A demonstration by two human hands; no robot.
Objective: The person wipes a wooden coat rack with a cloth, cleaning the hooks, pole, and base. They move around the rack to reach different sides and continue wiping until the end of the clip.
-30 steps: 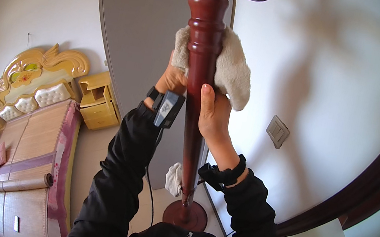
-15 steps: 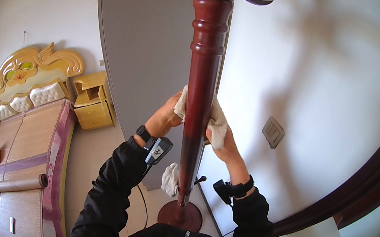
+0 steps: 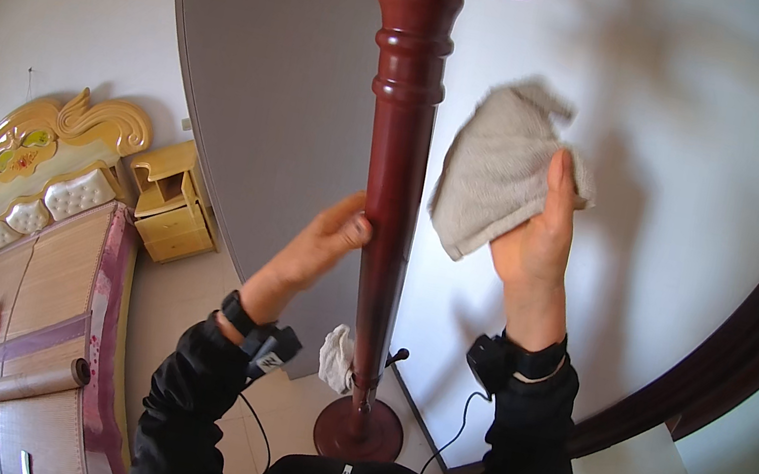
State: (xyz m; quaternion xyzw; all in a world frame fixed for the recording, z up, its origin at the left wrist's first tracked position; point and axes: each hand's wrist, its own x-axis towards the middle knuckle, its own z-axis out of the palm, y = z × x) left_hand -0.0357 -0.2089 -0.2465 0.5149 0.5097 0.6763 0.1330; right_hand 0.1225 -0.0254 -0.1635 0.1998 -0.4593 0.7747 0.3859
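Observation:
A dark red wooden coat rack point(image 3: 397, 149) stands upright in front of me, with a turned, ringed post and curved arms at the top. My left hand point(image 3: 309, 247) grips the middle of the post from the left, its fingers partly hidden behind the wood. To the right of the post, my right hand point(image 3: 540, 250) holds up a greyish-white cloth point(image 3: 494, 166), thumb over its face; the cloth is apart from the post. A second pale cloth point(image 3: 336, 359) hangs low beside the post, near a small dark peg point(image 3: 398, 355).
The rack's round base point(image 3: 358, 428) rests on the tiled floor. Behind it are a grey panel point(image 3: 277, 67) and a white wall point(image 3: 693, 242). On the left are a bed point(image 3: 34, 298) and a yellow nightstand point(image 3: 174, 221). A dark curved wooden frame point(image 3: 677, 391) borders the right.
My right hand has pulled the cloth off the post and raised it to the right. My left hand stays at the post without cloth. The view has shifted slightly.

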